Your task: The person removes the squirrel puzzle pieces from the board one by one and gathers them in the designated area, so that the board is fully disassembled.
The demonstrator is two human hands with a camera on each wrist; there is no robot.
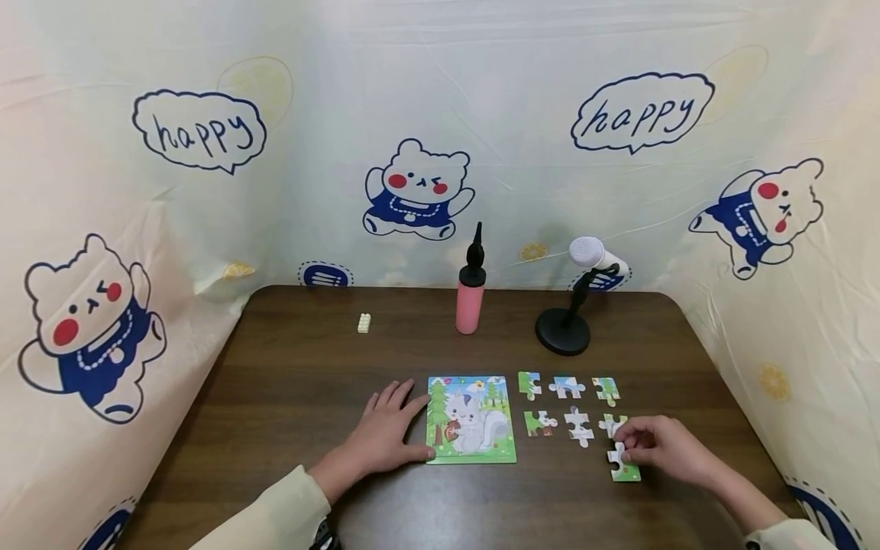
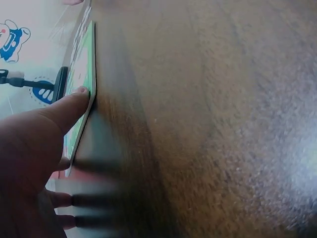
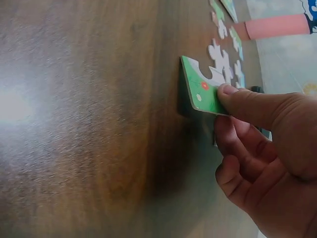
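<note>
My right hand (image 1: 663, 449) pinches a green-and-white puzzle piece (image 3: 198, 89) between thumb and fingers, at the front right of the loose pieces. In the right wrist view the piece is tilted, one corner raised off the table. My left hand (image 1: 386, 429) lies with fingers spread at the left side of the squirrel puzzle board (image 1: 474, 451), thumb on its lower left corner. Several loose puzzle pieces (image 1: 579, 425) lie in two rows to the right of the board. One of them (image 1: 609, 425) is partly covered by my right fingers.
Behind the puzzle stand a pink hand pump (image 1: 470, 305) with a black nozzle and a white microphone (image 1: 596, 254) on a black stand (image 1: 563, 333). A small cream toy brick (image 1: 364, 323) lies at the back left. Printed cloth (image 1: 412, 76) hangs around the brown table (image 1: 289, 412).
</note>
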